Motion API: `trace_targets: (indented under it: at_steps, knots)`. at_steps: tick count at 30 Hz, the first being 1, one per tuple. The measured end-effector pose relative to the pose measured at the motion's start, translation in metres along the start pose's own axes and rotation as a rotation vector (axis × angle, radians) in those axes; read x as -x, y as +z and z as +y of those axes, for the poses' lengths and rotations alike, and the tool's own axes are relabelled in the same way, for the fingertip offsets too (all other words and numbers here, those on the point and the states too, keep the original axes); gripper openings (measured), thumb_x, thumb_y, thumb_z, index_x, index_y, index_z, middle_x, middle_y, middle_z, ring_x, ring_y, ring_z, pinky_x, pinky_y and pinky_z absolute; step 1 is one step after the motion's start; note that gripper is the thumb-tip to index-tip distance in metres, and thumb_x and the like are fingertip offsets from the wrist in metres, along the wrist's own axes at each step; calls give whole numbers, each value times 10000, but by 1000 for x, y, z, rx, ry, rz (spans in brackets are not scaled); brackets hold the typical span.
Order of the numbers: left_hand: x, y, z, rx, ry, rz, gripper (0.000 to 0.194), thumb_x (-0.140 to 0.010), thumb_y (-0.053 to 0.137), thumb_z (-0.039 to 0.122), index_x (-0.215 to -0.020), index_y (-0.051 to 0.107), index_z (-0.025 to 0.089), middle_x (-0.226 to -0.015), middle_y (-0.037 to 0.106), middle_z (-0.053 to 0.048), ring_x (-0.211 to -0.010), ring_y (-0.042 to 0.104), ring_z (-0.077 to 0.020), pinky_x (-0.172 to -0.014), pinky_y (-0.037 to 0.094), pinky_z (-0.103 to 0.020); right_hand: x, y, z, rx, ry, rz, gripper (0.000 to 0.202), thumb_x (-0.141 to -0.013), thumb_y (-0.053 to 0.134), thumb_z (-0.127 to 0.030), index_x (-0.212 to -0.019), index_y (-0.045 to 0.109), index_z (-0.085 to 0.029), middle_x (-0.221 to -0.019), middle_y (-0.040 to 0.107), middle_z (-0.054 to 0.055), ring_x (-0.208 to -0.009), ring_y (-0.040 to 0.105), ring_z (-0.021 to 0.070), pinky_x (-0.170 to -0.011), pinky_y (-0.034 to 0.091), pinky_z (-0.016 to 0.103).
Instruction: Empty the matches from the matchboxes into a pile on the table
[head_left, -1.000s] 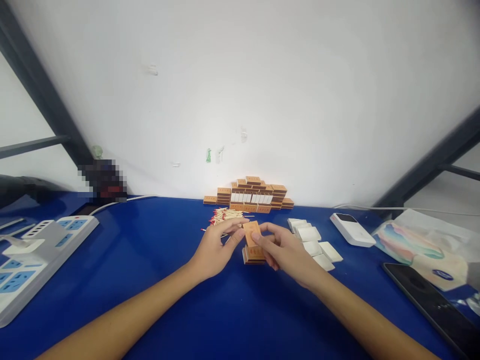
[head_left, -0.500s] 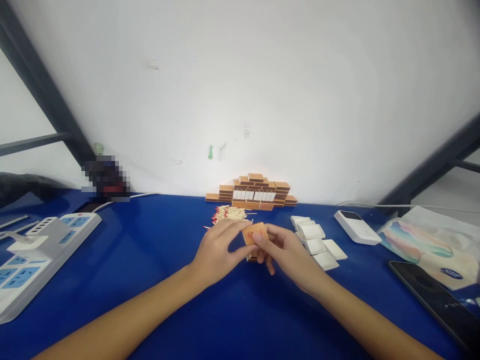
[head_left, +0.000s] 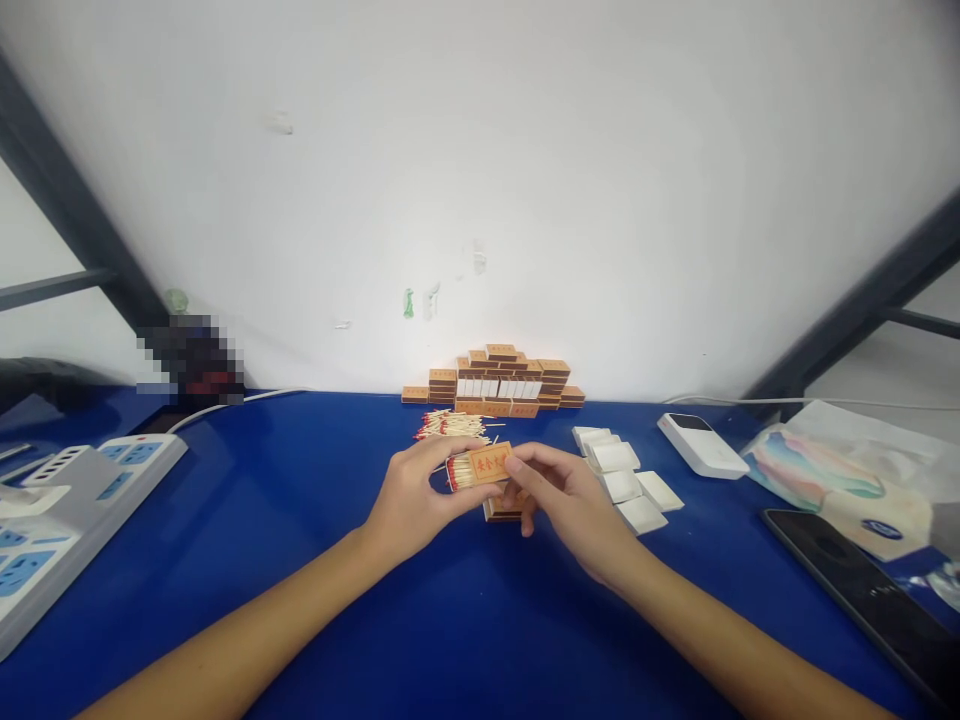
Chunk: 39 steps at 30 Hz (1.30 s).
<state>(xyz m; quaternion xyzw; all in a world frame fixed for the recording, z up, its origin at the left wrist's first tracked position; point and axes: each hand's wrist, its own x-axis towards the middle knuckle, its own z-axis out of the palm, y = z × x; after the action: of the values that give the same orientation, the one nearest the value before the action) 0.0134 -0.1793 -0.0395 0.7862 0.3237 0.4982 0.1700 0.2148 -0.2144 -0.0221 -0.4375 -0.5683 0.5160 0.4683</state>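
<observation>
Between both hands is an orange matchbox [head_left: 490, 463], its tray slid partly out to the left and filled with red-tipped matches. My left hand [head_left: 412, 492] grips the box along its top and bottom edges with thumb and fingers. At the box's right end, my right hand [head_left: 562, 495] pinches it, thumb on the front. Below the held box lie more matchboxes [head_left: 501, 510], partly hidden by the fingers. Just behind my left hand is a pile of loose red-headed matches [head_left: 450, 425].
Stacked matchboxes [head_left: 499, 380] stand against the wall. Several white empty matchbox trays [head_left: 616, 457] lie right of my hands. Farther right are a white power bank [head_left: 703, 447], a plastic packet [head_left: 840, 470] and a black phone [head_left: 847, 585]. A power strip [head_left: 90, 530] sits at left.
The held matchbox has turned to show more of its front. Its match-filled tray now shows at the left end, where my left hand covered it before. The camera view has shifted slightly.
</observation>
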Motion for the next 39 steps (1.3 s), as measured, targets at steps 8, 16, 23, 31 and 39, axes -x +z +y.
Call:
trace_targets:
  at_steps: [8,16,23,31,39]
  knots:
    - [-3,-4,-4,-56,-131,34,410,-748,868,392,-1108,736,246,-999,785,1,-773,700,-161,-684,584,-261,-15,-35,-5,122,10,244,446,-825,687,-633,-813,661,-188,-658,656,22,-513,558,134,-422,447,233]
    - [-2,-5,-9,-59,-161,-61,402,-773,843,428,-1118,729,257,-1009,782,4,-754,686,-158,-674,568,-271,-55,-163,-5,427,10,619,375,-758,773,-524,-825,698,-163,-684,672,49,-527,562,129,-410,433,212]
    - [0,-2,-12,-102,-167,-96,409,-772,839,455,-1115,723,266,-1030,780,5,-818,701,-184,-729,573,-305,-109,-186,28,531,137,601,366,-736,795,-499,-756,664,-157,-829,761,147,-575,634,171,-427,445,242]
    - [-5,-8,-19,-124,-87,-83,435,-790,832,432,-1169,711,258,-1097,756,-33,-970,705,-214,-883,587,-364,-117,-191,29,1120,-104,499,455,-884,577,-607,-799,743,-192,-727,713,80,-686,619,229,-604,391,315]
    - [-19,-21,-26,-155,48,-111,453,-805,818,409,-1227,703,292,-1208,713,-46,-1124,632,-234,-999,534,-434,-94,-103,-32,881,-339,227,428,-914,580,-572,-875,778,-195,-806,747,76,-732,651,230,-670,469,319]
